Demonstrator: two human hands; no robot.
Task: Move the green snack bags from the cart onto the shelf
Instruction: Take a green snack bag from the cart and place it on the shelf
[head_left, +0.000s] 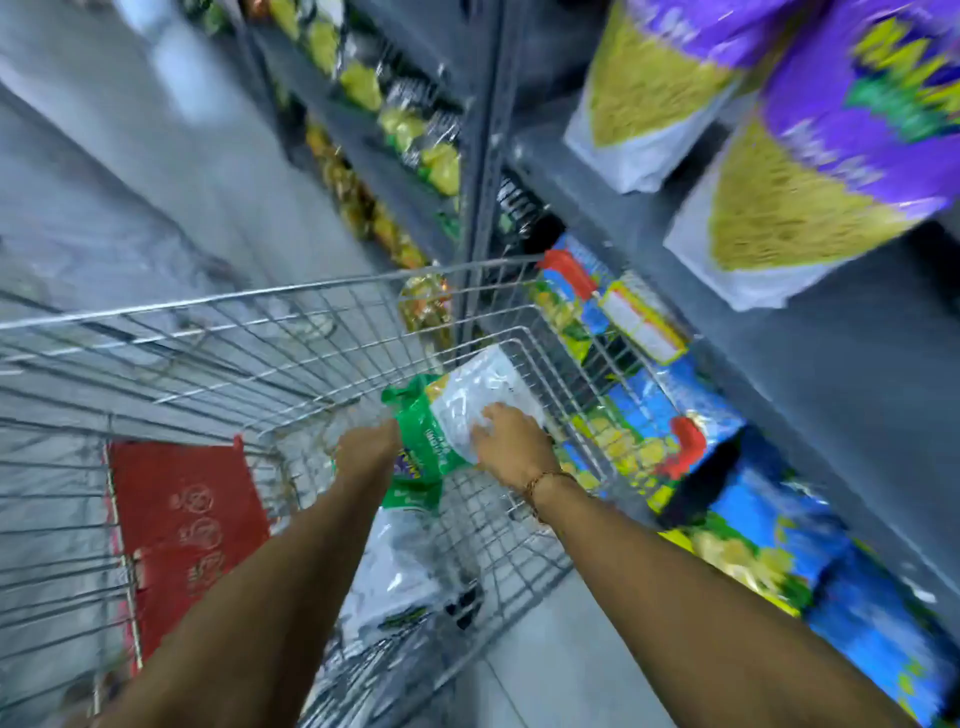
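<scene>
A green and white snack bag (457, 410) is lifted inside the wire cart (218, 332). My left hand (366, 449) grips its green lower end, and my right hand (511, 441) holds its white side. Under my arms another white and green bag (400, 571) lies on the cart's floor. The grey shelf (779, 332) stands to the right of the cart. The whole view is blurred by motion.
A red flap (187, 535) hangs at the cart's near end. Blue and yellow bags (675, 431) fill the lower shelf. Purple and yellow bags (831, 171) stand on the shelf above. More packets line the racks farther along the aisle (405, 135).
</scene>
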